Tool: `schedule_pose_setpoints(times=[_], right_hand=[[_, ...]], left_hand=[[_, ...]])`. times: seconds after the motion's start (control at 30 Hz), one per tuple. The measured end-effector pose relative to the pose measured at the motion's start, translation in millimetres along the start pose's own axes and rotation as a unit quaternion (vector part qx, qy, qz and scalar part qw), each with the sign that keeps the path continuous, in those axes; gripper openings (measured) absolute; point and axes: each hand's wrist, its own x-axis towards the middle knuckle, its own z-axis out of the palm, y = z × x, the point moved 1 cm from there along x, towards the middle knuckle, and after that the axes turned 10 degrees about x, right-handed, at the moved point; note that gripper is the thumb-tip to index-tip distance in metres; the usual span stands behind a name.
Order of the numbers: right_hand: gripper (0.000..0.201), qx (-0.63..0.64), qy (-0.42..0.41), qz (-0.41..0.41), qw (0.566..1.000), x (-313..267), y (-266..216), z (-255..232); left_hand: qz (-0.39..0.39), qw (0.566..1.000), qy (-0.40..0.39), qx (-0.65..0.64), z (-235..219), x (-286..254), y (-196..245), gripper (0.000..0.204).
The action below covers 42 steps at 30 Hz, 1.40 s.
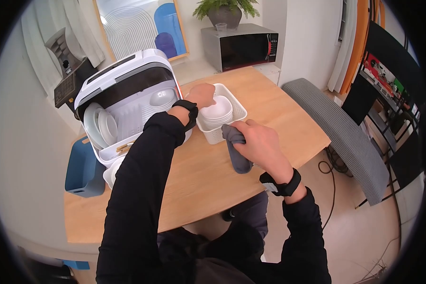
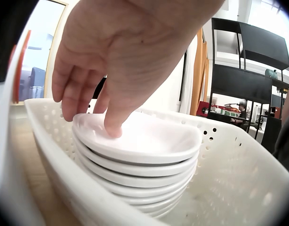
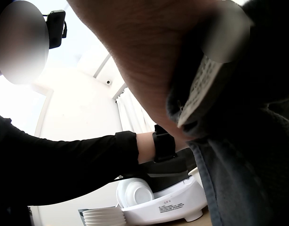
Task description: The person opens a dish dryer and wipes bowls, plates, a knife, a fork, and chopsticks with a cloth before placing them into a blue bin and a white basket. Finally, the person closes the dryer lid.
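Note:
A stack of white bowls (image 1: 216,110) stands in a white perforated basket (image 1: 215,137) on the wooden table. My left hand (image 1: 202,95) reaches over the basket's far left side and pinches the rim of the top bowl (image 2: 154,136). In the left wrist view the thumb lies inside that bowl, with the fingers along its outer edge. My right hand (image 1: 261,146) grips a bunched dark grey cloth (image 1: 240,160) close to the basket's near right corner. Part of the cloth hangs down below the fist.
Left of the basket, a white dish box (image 1: 128,71) with a raised dark lid holds plates (image 1: 108,128) and a bowl (image 1: 162,97). Beside it stand a blue bin (image 1: 85,170) and white dishes (image 1: 112,173). A microwave (image 1: 241,47) sits behind the table, a grey bench (image 1: 336,132) to the right.

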Motion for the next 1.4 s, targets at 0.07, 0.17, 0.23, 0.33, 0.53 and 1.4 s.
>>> schedule_pose_setpoints(times=[0.07, 0.17, 0.23, 0.33, 0.53, 1.4], right_hand=[[0.039, -0.004, 0.021, -0.027, 0.999, 2.9, -4.9, 2.5], [0.041, 0.009, 0.034, -0.060, 0.998, 11.5, -24.0, 12.9], [0.041, 0.028, 0.042, -0.082, 0.995, 18.9, -40.7, 19.1], [0.042, 0.064, 0.055, -0.114, 0.990, 32.2, -71.3, 34.4], [0.042, 0.074, 0.053, -0.167, 0.982, 63.7, -92.3, 91.3], [0.026, -0.017, 0.029, -0.210, 0.977, 83.6, -80.8, 143.2]], left_hand=[[-0.009, 0.998, 0.047, -0.028, -10.3, -15.3, -10.0, 0.028], [-0.023, 0.997, 0.057, -0.046, -53.8, -57.1, -24.6, 0.025], [-0.066, 0.997, 0.013, -0.041, -71.0, -82.4, -49.6, 0.023], [-0.122, 0.992, -0.022, 0.004, -71.3, -118.9, -96.0, 0.023], [-0.278, 0.955, -0.098, 0.042, -34.9, -146.0, -164.0, 0.030], [-0.365, 0.919, -0.075, -0.131, 13.4, -95.4, -189.8, 0.030]])
